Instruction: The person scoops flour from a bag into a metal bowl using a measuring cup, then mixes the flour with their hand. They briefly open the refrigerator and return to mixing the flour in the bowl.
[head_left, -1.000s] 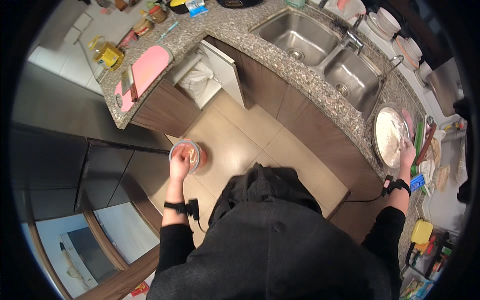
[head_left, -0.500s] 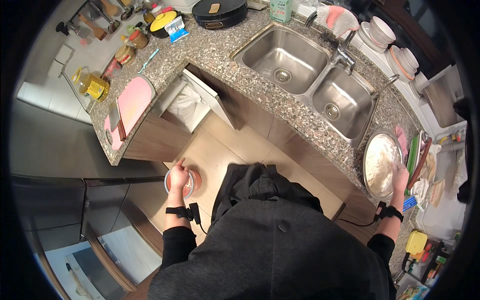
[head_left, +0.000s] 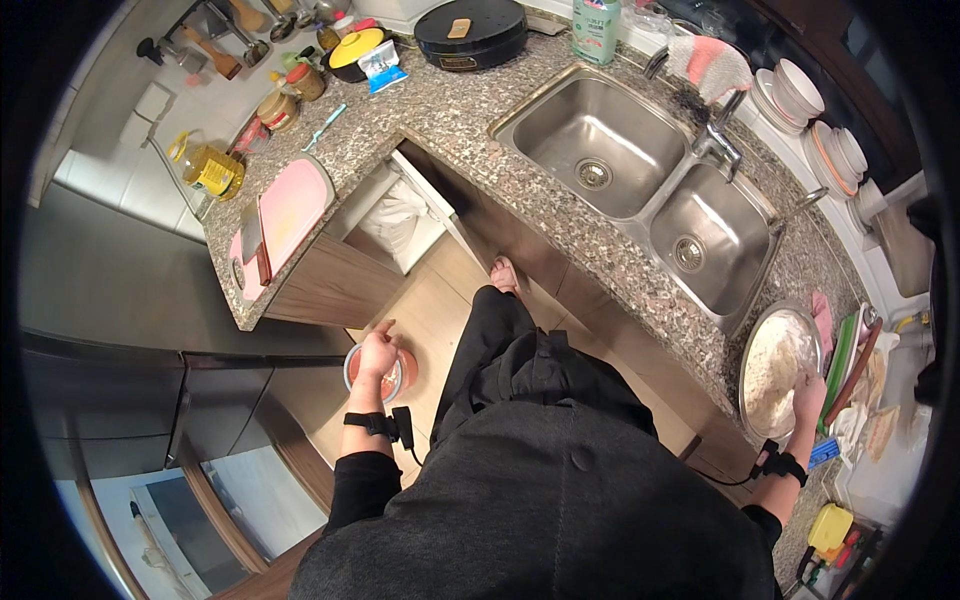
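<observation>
My left hand is above the reddish see-through tub with a pale rim, low at my left. Its fingers are curled, one sticking out, and it appears to hold the tub; the exact grip is hidden. Pale bits lie inside the tub. At the far right, my right hand reaches over the near right side of a round metal bowl. Its fingertips are in the whitish flour, blurred and partly hidden. The bowl stands on the speckled counter beside the sink.
A double steel sink is set into the counter. At left lie a pink cutting board and a cleaver near the counter edge. An open drawer with a white bag juts out below. My foot is beside the cabinets.
The view has shifted, so the counter and sink appear lower and farther right. My foot has come into sight. Both hands stay by the tub and the bowl.
</observation>
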